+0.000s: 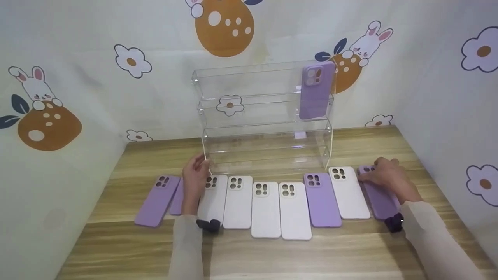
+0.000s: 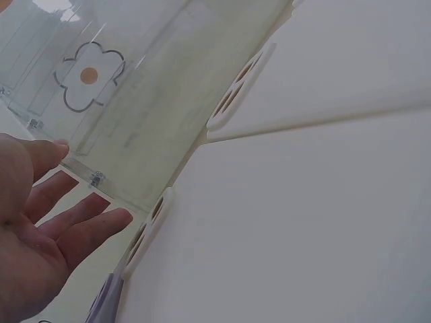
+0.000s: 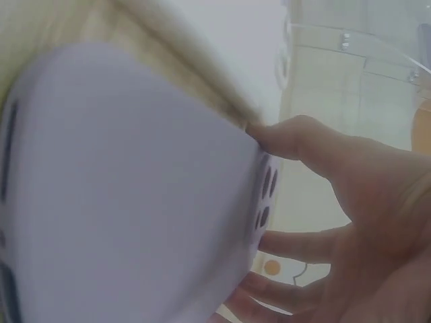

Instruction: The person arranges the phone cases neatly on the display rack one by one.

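My right hand [image 1: 389,175] grips the top end of a purple phone case [image 1: 377,198] at the right end of a row of cases. In the right wrist view, the thumb [image 3: 289,136] lies on one long edge and the fingers are on the opposite side, near the camera cutouts. My left hand [image 1: 195,175] is by the lower left corner of a clear acrylic display stand [image 1: 264,140], its fingers relaxed and spread in the left wrist view. Beneath that wrist lie a white phone case [image 1: 213,202] and a partly hidden purple case [image 1: 177,200].
A purple case [image 1: 316,91] leans upright on the stand's upper right. Between the hands lie several white cases [image 1: 266,214] and another purple one [image 1: 323,204]. One more purple case [image 1: 155,206] sits at far left. Printed cloth [image 1: 167,93] hangs behind the wooden table [image 1: 249,260].
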Demonstrator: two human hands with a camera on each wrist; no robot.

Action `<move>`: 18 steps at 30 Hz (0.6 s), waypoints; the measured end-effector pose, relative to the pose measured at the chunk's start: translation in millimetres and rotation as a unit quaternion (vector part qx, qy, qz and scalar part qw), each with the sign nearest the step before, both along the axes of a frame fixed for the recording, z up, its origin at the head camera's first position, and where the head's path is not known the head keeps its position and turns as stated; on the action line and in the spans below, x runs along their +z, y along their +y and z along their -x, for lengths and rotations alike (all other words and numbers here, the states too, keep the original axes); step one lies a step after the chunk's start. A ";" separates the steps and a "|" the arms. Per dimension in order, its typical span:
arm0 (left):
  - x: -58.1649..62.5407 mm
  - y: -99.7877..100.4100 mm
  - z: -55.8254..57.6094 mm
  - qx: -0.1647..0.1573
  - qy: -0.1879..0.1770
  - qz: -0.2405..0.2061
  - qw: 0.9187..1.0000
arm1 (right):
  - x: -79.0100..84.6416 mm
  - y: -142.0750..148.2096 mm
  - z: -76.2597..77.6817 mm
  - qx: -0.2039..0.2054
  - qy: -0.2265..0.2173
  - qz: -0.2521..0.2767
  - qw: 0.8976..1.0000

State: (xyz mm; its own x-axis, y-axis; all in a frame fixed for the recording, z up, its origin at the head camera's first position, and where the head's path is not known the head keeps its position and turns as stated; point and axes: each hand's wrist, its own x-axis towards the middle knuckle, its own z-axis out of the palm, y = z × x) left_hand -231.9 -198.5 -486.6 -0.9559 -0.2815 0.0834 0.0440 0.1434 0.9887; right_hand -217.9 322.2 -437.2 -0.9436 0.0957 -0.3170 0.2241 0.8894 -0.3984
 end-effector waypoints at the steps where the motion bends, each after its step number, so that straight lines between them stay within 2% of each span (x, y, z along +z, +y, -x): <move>1: 0.1 0.5 0.0 0.001 -0.001 0.000 1.000 | 3.0 -0.4 0.1 -0.001 0.006 0.002 1.000; 8: -0.2 0.0 0.8 0.004 -0.016 -0.001 1.000 | 28.9 -9.8 3.6 -0.007 0.084 0.000 0.996; 18: 2.2 1.1 -0.3 0.002 -0.018 0.013 1.000 | 72.2 -35.0 10.3 -0.013 0.180 0.006 0.984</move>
State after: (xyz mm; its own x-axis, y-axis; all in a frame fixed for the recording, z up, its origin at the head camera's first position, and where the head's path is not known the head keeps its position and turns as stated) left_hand -231.5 -197.4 -484.4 -0.9570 -0.2844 0.0561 0.0075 0.1694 0.9855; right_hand -228.2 287.2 -365.0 -0.9921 0.1205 0.0356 0.0901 0.8799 -0.4664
